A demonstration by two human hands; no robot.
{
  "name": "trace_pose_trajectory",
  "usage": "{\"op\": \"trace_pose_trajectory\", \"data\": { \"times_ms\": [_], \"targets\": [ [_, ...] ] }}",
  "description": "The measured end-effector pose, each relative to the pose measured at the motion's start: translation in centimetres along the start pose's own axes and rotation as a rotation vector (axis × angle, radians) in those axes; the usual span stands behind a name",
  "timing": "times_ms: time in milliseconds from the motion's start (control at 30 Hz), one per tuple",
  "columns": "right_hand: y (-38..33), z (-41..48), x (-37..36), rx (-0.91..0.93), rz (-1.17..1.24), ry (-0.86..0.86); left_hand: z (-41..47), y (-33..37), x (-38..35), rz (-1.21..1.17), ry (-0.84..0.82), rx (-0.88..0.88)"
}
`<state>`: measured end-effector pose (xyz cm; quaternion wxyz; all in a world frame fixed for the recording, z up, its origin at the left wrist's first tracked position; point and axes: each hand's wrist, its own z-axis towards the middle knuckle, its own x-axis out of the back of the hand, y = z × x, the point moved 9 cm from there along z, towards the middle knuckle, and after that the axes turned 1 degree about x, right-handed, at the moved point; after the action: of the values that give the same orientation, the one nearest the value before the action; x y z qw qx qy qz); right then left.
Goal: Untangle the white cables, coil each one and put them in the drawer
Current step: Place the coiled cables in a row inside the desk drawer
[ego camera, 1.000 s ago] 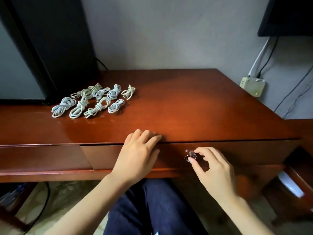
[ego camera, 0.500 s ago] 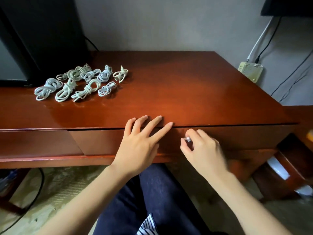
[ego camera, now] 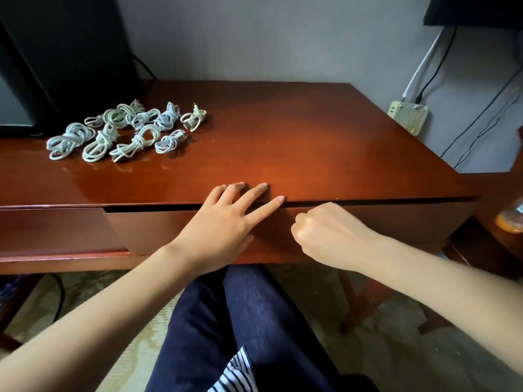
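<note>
Glossy red-brown wooden bench (ego camera: 297, 142), drawer (ego camera: 158, 230) set under its front edge, cluster of coiled white cables (ego camera: 127, 131) on the rear-left surface, black monitor (ego camera: 56, 66) standing at back left, left hand (ego camera: 226, 224) fingertips resting on the front edge.

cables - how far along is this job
Done: the cables lie coiled in bundles on the desk. In hand: the drawer is open a crack; the right hand curls at its front, seemingly on a hidden knob, while the left hand braces the desk edge. Left: moving the bundles into the drawer.
</note>
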<state>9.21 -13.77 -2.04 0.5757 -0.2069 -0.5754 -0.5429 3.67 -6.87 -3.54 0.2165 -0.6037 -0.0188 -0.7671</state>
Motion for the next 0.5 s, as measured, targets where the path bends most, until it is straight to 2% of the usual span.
{"op": "trace_pose_trajectory", "data": {
  "times_ms": [200,300,467,500],
  "targets": [
    [-2.9,-1.5,1.4,0.173,0.051,-0.151,-0.8,0.7,-0.2,-0.073,-0.191,-0.107],
    [-2.7,-1.1,2.7,0.170,0.082,-0.199,-1.6,1.2,-0.7,-0.073,-0.324,-0.129],
    [-0.9,1.4,4.3,-0.015,0.225,-0.278,-2.6,1.3,2.6,-0.093,-0.132,-0.322],
    [-1.0,1.6,4.0,-0.035,0.255,-0.314,-2.9,0.8,2.9,-0.139,-0.140,-0.325]
  ]
}}
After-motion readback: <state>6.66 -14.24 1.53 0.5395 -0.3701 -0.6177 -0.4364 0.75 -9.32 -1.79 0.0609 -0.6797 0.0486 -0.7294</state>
